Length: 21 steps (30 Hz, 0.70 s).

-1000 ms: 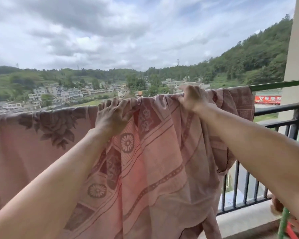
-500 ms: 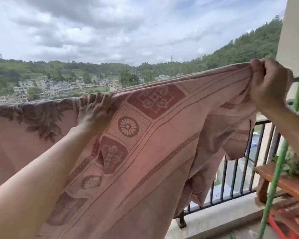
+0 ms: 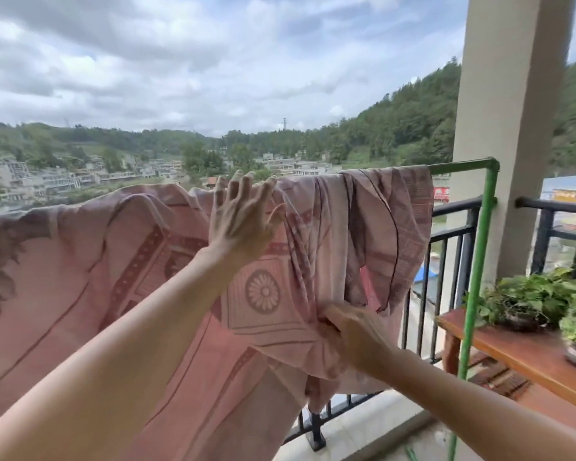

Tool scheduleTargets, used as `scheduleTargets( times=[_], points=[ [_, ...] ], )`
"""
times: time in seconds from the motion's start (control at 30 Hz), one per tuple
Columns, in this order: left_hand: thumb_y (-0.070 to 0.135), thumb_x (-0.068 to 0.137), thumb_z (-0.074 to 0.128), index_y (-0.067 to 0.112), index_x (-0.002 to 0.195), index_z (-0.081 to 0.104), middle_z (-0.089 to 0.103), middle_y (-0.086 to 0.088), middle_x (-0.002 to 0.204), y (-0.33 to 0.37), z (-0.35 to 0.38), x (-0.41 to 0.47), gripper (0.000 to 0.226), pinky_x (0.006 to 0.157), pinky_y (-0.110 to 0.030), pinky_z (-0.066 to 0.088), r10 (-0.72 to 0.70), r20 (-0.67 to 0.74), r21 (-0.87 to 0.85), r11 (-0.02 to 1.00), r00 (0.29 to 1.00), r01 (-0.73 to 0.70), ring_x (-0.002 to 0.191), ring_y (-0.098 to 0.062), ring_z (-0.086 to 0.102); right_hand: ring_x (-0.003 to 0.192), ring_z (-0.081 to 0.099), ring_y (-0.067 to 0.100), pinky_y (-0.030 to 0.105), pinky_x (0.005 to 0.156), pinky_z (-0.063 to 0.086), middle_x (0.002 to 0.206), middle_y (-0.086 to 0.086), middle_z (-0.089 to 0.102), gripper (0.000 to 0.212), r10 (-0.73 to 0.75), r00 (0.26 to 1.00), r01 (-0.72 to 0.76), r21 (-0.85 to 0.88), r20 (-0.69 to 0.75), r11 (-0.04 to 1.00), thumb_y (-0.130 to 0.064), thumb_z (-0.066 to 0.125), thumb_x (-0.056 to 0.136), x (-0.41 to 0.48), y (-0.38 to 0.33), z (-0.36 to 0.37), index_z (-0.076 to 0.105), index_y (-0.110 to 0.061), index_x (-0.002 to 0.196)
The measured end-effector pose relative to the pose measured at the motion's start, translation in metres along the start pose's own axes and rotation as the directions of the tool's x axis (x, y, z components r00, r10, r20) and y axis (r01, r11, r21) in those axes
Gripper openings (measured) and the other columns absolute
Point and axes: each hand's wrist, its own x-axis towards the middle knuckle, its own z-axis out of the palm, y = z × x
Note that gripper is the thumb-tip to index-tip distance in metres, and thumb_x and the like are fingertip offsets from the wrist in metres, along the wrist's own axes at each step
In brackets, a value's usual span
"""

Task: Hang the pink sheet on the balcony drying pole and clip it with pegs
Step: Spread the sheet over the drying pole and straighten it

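Note:
The pink patterned sheet (image 3: 113,287) is draped over the green drying pole (image 3: 459,166), bunched in folds toward its right end. My left hand (image 3: 243,217) is raised near the sheet's top edge with its fingers spread and straight, holding nothing. Lower down, my right hand (image 3: 353,334) grips a gathered fold of the hanging sheet. Most of the pole is hidden under the cloth; only its right end and green upright (image 3: 476,277) show. No pegs are in view.
A black balcony railing (image 3: 453,227) runs behind the sheet. A cream pillar (image 3: 509,128) stands at the right. A wooden bench (image 3: 519,354) with potted plants (image 3: 526,301) sits beside the green upright. The balcony ledge lies below the railing.
My right hand let go of the sheet's top corner, dropped down and took hold of a lower fold. My left hand released the top edge and opened. The sheet's right end now lies on the pole.

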Motion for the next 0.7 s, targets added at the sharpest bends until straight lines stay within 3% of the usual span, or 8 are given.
scheduleTargets(
  times=[0.07,0.13,0.2,0.3,0.4,0.47,0.6,0.7],
  points=[
    [0.055,0.094,0.035,0.026,0.144,0.029,0.038,-0.011,0.142,0.006,0.011,0.015,0.058,0.115,-0.051,0.014,-0.033,0.067,0.004,0.999,0.997,0.032,0.135,-0.028,0.029,0.072,0.065,0.018,0.033,0.062,0.050,0.090,-0.006,0.067,0.048,0.076,0.997,-0.073,0.077,-0.028,0.994,-0.059,0.035,0.088,0.023,0.013,-0.019,0.065,-0.022,0.097],
    [0.056,0.094,0.035,0.028,0.147,0.022,0.042,-0.010,0.140,0.006,0.020,0.032,0.061,0.112,-0.049,0.018,-0.070,0.116,0.031,0.997,0.991,0.067,0.131,-0.028,0.034,0.074,0.062,0.016,0.025,0.060,0.047,0.107,-0.002,0.061,0.049,0.166,0.940,-0.142,0.102,-0.299,0.985,-0.061,0.045,0.087,0.056,0.047,-0.047,0.059,-0.021,0.112],
    [0.057,0.093,0.037,0.030,0.146,0.024,0.047,-0.010,0.134,0.008,0.027,0.042,0.061,0.106,-0.047,0.023,-0.087,0.124,0.055,0.995,0.989,0.080,0.125,-0.028,0.040,0.089,0.064,0.025,0.028,0.067,0.047,0.134,0.005,0.046,0.066,0.266,0.847,-0.286,0.026,-0.460,0.958,-0.058,0.061,0.082,0.092,0.087,-0.079,0.041,-0.023,0.134],
    [0.055,0.091,0.042,0.028,0.141,0.034,0.052,-0.010,0.126,0.014,0.036,0.042,0.057,0.096,-0.043,0.027,-0.068,0.049,0.139,0.988,0.997,0.060,0.115,-0.029,0.045,0.118,0.053,0.036,0.041,0.086,0.047,0.152,0.014,0.028,0.094,0.576,0.760,-0.603,0.004,-0.302,0.798,-0.054,0.071,0.076,0.142,0.146,-0.110,0.019,-0.027,0.149],
    [0.053,0.088,0.048,0.025,0.137,0.041,0.053,-0.010,0.117,0.014,0.044,0.039,0.057,0.088,-0.042,0.028,-0.052,-0.018,0.182,0.982,0.998,0.055,0.107,-0.030,0.046,0.108,0.062,0.030,0.031,0.080,0.046,0.118,0.012,0.066,0.046,0.528,0.826,-0.506,0.151,-0.200,0.849,-0.032,0.072,0.081,0.182,0.182,-0.122,0.061,-0.018,0.124],
    [0.053,0.086,0.049,0.022,0.134,0.046,0.055,-0.011,0.112,0.010,0.048,0.040,0.056,0.085,-0.041,0.029,-0.063,-0.051,0.213,0.974,0.997,0.073,0.102,-0.030,0.047,0.093,0.065,0.023,0.022,0.065,0.042,0.096,0.009,0.071,0.021,0.448,0.855,-0.383,0.266,-0.259,0.885,-0.018,0.069,0.085,0.210,0.187,-0.130,0.072,-0.008,0.103],
    [0.053,0.086,0.043,0.021,0.130,0.049,0.056,-0.011,0.105,0.011,0.057,0.037,0.055,0.079,-0.041,0.029,-0.037,-0.125,0.271,0.960,0.991,0.070,0.095,-0.030,0.049,0.090,0.062,0.018,0.021,0.071,0.043,0.088,0.002,0.063,0.011,0.417,0.859,-0.291,0.386,-0.298,0.875,-0.008,0.064,0.085,0.285,0.194,-0.145,0.069,-0.018,0.083],
    [0.047,0.087,0.052,0.022,0.130,0.050,0.057,-0.011,0.107,0.013,0.057,0.037,0.049,0.081,-0.041,0.030,-0.063,-0.124,0.264,0.960,0.990,0.095,0.097,-0.030,0.049,0.100,0.065,0.024,0.029,0.088,0.051,0.096,0.005,0.069,0.012,0.417,0.909,-0.378,0.406,-0.009,0.832,-0.006,0.064,0.085,0.323,0.195,-0.132,0.072,-0.015,0.086]
  ],
)
